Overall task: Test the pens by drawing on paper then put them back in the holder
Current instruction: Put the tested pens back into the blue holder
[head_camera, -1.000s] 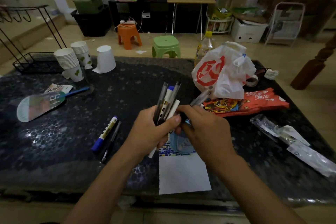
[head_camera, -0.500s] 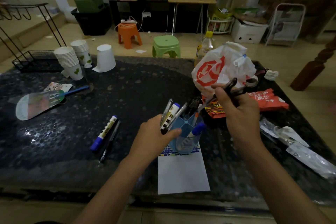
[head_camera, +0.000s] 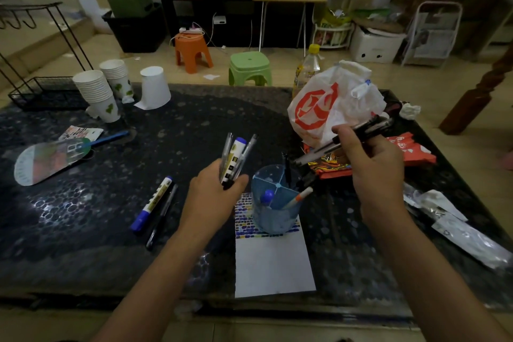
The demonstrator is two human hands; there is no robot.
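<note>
A translucent blue pen holder point(head_camera: 273, 214) with divided compartments stands on the far end of a white paper point(head_camera: 273, 264) that bears rows of coloured marks. A blue-capped marker and an orange-tipped pen sit inside it. My left hand point(head_camera: 213, 197) grips a bundle of pens point(head_camera: 236, 155) upright, just left of the holder. My right hand point(head_camera: 372, 166) holds a bunch of dark pens point(head_camera: 358, 130) nearly level, above and right of the holder. A blue marker point(head_camera: 152, 203) and a black pen point(head_camera: 162, 216) lie on the table to the left.
The dark patterned table point(head_camera: 194, 125) carries stacked paper cups point(head_camera: 97, 94), a hand fan point(head_camera: 52, 158), a white plastic bag point(head_camera: 333, 103), a red snack packet point(head_camera: 410, 147) and clear wrappers point(head_camera: 458, 228). Stools stand on the floor beyond.
My right hand pulled a bunch of dark pens away from the left hand's bundle and lifted them up to the right. My left hand lowered slightly beside the holder.
</note>
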